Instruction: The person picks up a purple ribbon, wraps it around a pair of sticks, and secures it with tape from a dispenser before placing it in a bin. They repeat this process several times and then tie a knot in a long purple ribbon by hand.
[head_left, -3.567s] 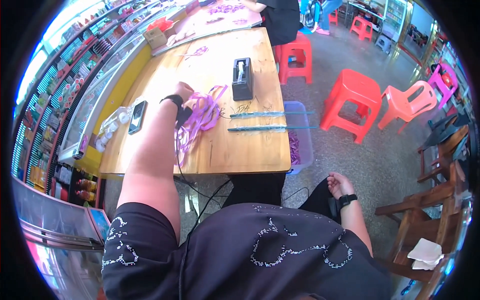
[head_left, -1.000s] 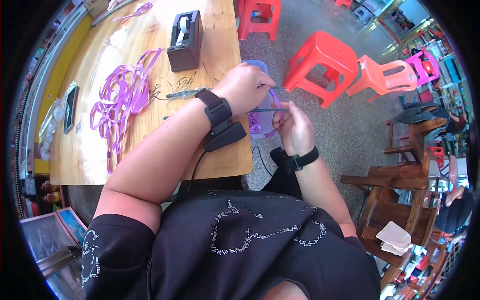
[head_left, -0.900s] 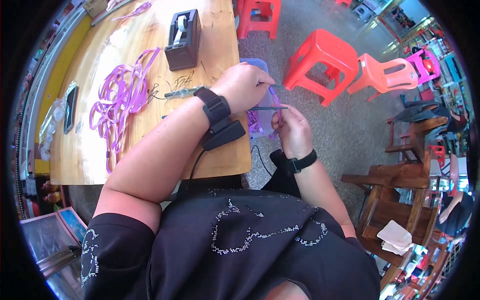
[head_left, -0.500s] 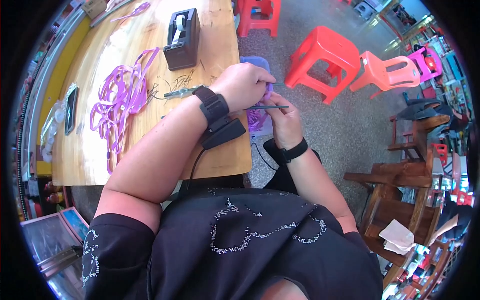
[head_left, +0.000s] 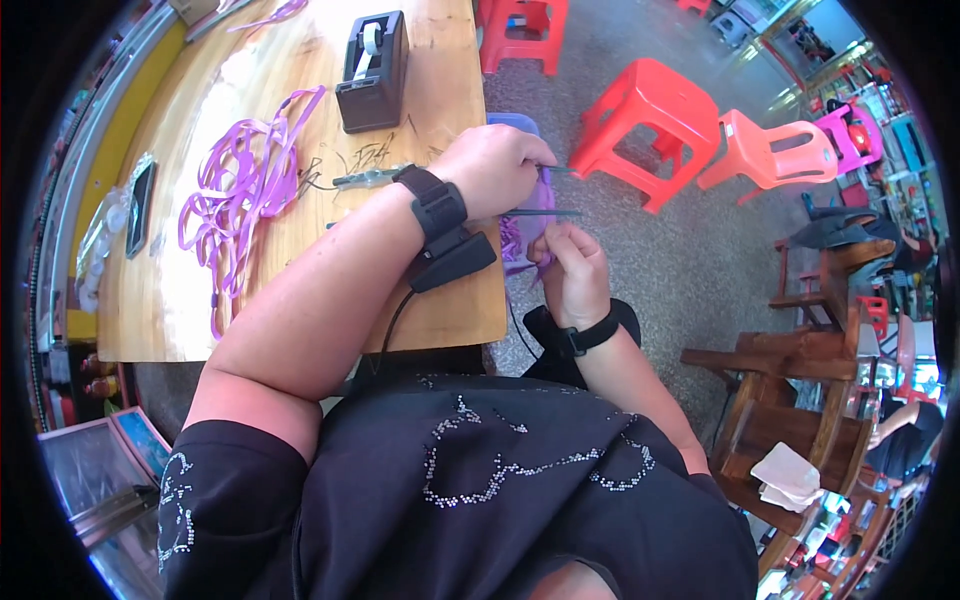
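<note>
Purple strip (head_left: pixel 546 194) beside a slim dark rod (head_left: pixel 545 212)

The right hand (head_left: pixel 580 270) pinches the ribbony strip; the left hand (head_left: pixel 495 172) curls higher along it (fingertips hidden, so I cannot tell its grip). From the left hand: glossy looped ribbon heap (head_left: pixel 262 195) at nine o'clock, handwritten strokes (head_left: pixel 370 155) also at nine on the wooden table (head_left: pixel 440 110), tape dispenser (head_left: pixel 372 98) at ten, translucent plastic tub (head_left: pixel 525 122) with purple pieces (head_left: pixel 510 240) toward six.

I see the left arm (head_left: pixel 320 270) angled rightward, left hand (head_left: pixel 495 172) curled, the right hand (head_left: pixel 578 278) pinching with bent fingers nearer the body.
</note>
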